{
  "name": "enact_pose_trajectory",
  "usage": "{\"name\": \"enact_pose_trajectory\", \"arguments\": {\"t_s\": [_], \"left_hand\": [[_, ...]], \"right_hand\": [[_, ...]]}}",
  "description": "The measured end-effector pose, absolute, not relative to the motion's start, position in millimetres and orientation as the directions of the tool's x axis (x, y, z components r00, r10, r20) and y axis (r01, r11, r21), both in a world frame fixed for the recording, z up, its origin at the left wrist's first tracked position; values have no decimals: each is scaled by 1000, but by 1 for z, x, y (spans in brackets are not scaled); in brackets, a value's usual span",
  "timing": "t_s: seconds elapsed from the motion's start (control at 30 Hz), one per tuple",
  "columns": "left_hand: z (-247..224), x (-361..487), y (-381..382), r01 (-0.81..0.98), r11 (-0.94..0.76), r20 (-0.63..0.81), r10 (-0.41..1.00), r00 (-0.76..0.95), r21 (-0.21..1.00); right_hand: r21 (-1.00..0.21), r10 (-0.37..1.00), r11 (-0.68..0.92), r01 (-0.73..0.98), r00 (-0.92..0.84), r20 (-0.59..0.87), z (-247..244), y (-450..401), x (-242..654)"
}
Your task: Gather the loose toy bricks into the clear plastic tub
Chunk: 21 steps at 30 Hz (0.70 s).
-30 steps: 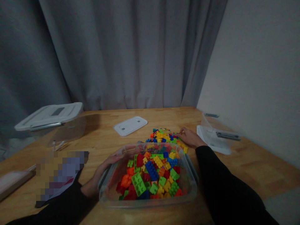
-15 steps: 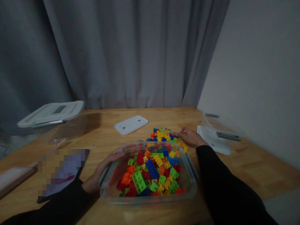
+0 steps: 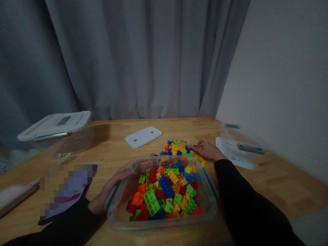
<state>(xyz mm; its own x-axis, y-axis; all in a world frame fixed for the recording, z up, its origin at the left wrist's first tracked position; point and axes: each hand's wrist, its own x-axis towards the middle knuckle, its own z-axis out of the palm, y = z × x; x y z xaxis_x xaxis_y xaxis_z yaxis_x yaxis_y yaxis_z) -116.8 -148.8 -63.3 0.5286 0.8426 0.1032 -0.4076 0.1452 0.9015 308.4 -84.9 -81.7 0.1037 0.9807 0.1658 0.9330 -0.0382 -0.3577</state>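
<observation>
A clear plastic box (image 3: 164, 224) full of large colourful toy bricks (image 3: 166, 187) is close in front of me. My left hand (image 3: 114, 182) holds it at the left side, fingers stretched round behind the far left corner and partly seen through the plastic. Behind the box lies a loose pile of smaller toy bricks (image 3: 178, 149), mostly yellow, green and blue. At the pile's right edge is my right hand (image 3: 208, 151), thumb and fingertips drawn together low on the bricks. What those fingertips pinch, if anything, is too small to make out.
A lidded clear box (image 3: 74, 140) stands at left, near a blurred tablet-like panel (image 3: 69, 194) and a pale box-like object (image 3: 15, 198). A white lid (image 3: 143, 137) lies behind the pile. At right, an open clear box (image 3: 241, 143) rests on another white lid (image 3: 246, 164).
The brick-filled box sits slightly nearer to me, with my left hand still at its side. My right hand stays at the pile's right edge, its fingers barely shifted.
</observation>
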Motion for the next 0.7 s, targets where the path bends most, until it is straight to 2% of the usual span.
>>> {"name": "enact_pose_trajectory", "arguments": {"t_s": [0.3,0.7], "left_hand": [[-64,-113,-153,-437,199,108,806,582,877],[-65,-118,-154,-429,201,110,794,598,881]], "right_hand": [[-310,987,-7,951,56,149,-86,-79,306],[-342,985,4,940,55,161,-88,-78,306]]}}
